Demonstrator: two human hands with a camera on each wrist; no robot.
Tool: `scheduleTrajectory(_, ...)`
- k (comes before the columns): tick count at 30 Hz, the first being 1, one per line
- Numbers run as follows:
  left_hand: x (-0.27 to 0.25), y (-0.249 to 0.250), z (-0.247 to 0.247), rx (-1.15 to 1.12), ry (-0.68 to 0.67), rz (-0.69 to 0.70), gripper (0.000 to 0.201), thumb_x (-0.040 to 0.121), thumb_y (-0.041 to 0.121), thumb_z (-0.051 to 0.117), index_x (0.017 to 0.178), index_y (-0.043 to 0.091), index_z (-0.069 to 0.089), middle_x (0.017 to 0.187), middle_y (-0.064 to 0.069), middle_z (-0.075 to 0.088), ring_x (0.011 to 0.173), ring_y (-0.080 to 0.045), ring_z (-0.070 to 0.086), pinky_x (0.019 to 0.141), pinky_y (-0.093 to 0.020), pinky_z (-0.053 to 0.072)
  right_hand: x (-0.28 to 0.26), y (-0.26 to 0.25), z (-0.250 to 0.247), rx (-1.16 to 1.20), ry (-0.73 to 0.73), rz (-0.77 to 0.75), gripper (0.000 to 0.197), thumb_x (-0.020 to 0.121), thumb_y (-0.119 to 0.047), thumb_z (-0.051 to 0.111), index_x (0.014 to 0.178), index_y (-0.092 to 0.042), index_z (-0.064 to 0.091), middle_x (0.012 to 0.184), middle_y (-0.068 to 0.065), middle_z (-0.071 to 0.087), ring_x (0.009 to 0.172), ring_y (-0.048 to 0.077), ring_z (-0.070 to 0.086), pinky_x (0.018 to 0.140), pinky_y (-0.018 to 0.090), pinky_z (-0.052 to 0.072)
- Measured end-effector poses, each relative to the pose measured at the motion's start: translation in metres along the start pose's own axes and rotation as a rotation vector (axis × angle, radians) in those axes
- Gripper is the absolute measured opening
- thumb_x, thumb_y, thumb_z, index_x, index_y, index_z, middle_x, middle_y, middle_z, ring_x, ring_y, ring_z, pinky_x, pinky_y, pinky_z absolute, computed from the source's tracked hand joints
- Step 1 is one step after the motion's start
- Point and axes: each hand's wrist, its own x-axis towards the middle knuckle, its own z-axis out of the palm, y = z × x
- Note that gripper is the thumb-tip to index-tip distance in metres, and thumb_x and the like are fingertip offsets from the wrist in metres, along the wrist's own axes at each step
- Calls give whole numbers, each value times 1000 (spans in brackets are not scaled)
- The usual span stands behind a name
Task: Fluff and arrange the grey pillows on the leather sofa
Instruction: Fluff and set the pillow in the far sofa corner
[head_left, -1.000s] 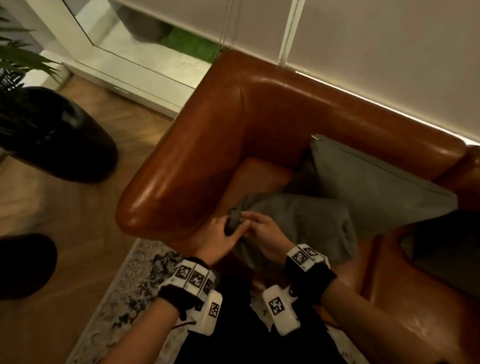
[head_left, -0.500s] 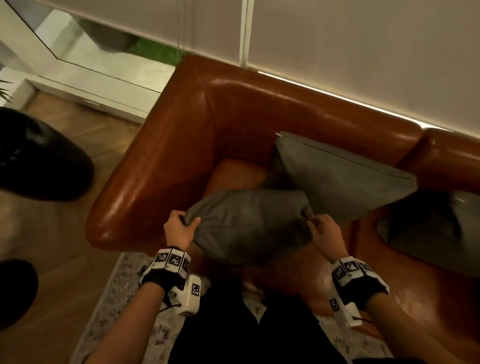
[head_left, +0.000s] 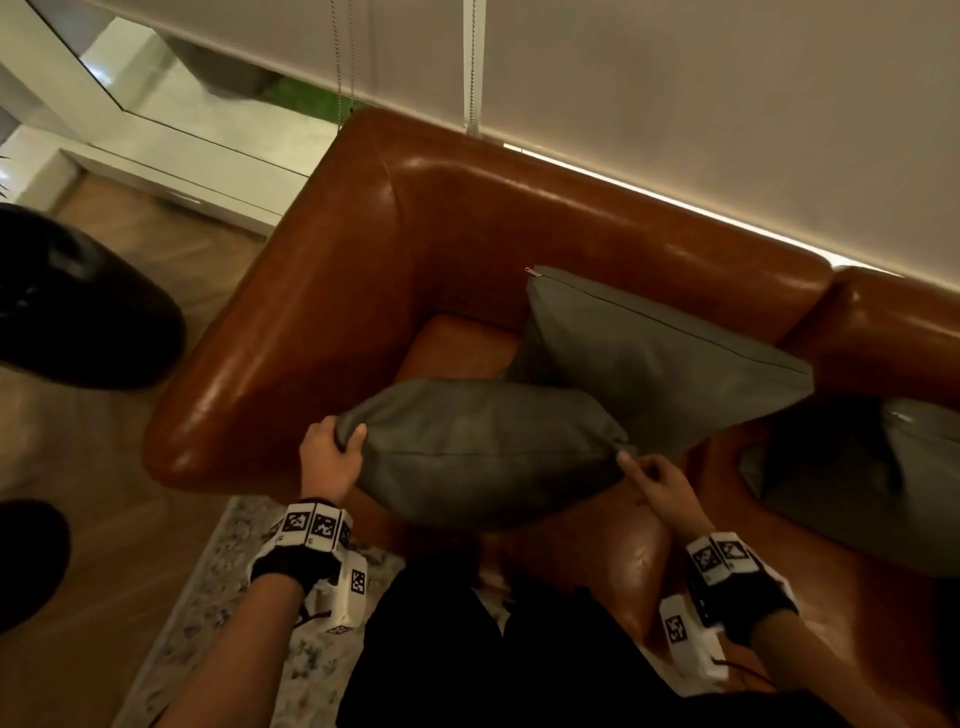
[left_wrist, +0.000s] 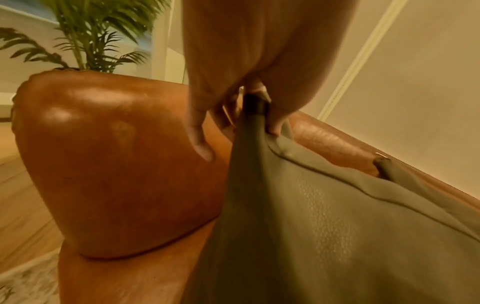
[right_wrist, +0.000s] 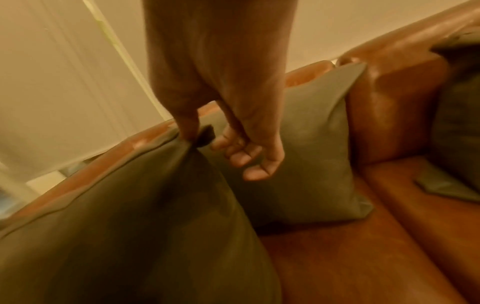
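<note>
A grey leather pillow (head_left: 483, 452) hangs lengthwise above the seat at the left end of the brown leather sofa (head_left: 311, 332). My left hand (head_left: 337, 452) grips its left corner (left_wrist: 255, 107), thumb on top. My right hand (head_left: 649, 475) pinches its right corner (right_wrist: 203, 136) between thumb and forefinger; the other fingers (right_wrist: 244, 158) hang curled and free. Behind it a second grey pillow (head_left: 660, 358) leans upright against the backrest. A third grey pillow (head_left: 914, 478) lies on the seat at the right.
The rounded armrest (left_wrist: 111, 164) bulges just left of the held pillow. A black round pot (head_left: 78, 301) with a palm (left_wrist: 85, 41) stands on the wood floor to the left. A patterned rug (head_left: 218, 613) lies before the sofa. Blinds (head_left: 675, 104) hang behind the backrest.
Both hands were together on one bunched corner a second ago. They have moved apart to opposite corners, and the pillow now hangs stretched and spread between them.
</note>
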Motion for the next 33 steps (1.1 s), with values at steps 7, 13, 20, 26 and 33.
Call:
scheduleTrajectory(7, -9, 11, 0, -86, 48, -86, 43, 98, 29, 39, 104, -10, 58, 107, -33, 60, 105, -44, 55, 88, -43, 39, 44, -27, 12, 157, 16, 37, 40, 68, -55, 67, 72, -15, 63, 74, 7, 61, 72, 21, 58, 68, 34, 48)
scheduleTrajectory(13, -18, -6, -6, -175, 125, -329, 47, 93, 35, 51, 112, -7, 61, 112, -29, 62, 109, -42, 55, 93, -44, 41, 31, -35, 0, -26, 155, -16, 44, 88, -42, 57, 62, -6, 57, 65, 8, 55, 76, 27, 56, 63, 31, 37)
scheduleTrajectory(20, -34, 17, 0, -250, 334, -188, 43, 91, 37, 53, 82, -5, 59, 81, -30, 62, 81, -38, 59, 76, -45, 44, -4, -63, 37, -459, 204, -516, 29, 92, -28, 53, 74, -6, 58, 67, 14, 61, 68, 33, 62, 61, 37, 43)
scheduleTrajectory(26, -29, 25, -38, -197, 321, 101, 39, 88, 30, 59, 66, -1, 51, 59, -14, 50, 62, -28, 51, 61, -32, 31, 16, -47, 0, -517, 259, -126, 30, 98, -26, 42, 108, -1, 57, 90, 16, 58, 85, 32, 58, 73, 33, 38)
scheduleTrajectory(33, -69, 102, 0, 24, 159, 421, 46, 83, 53, 51, 57, 16, 42, 54, -5, 51, 54, -22, 51, 57, -28, 30, -44, -113, 83, -624, -317, -585, 113, 62, -71, 60, 149, -20, 11, 154, -2, 15, 144, 18, 5, 114, 51, 11)
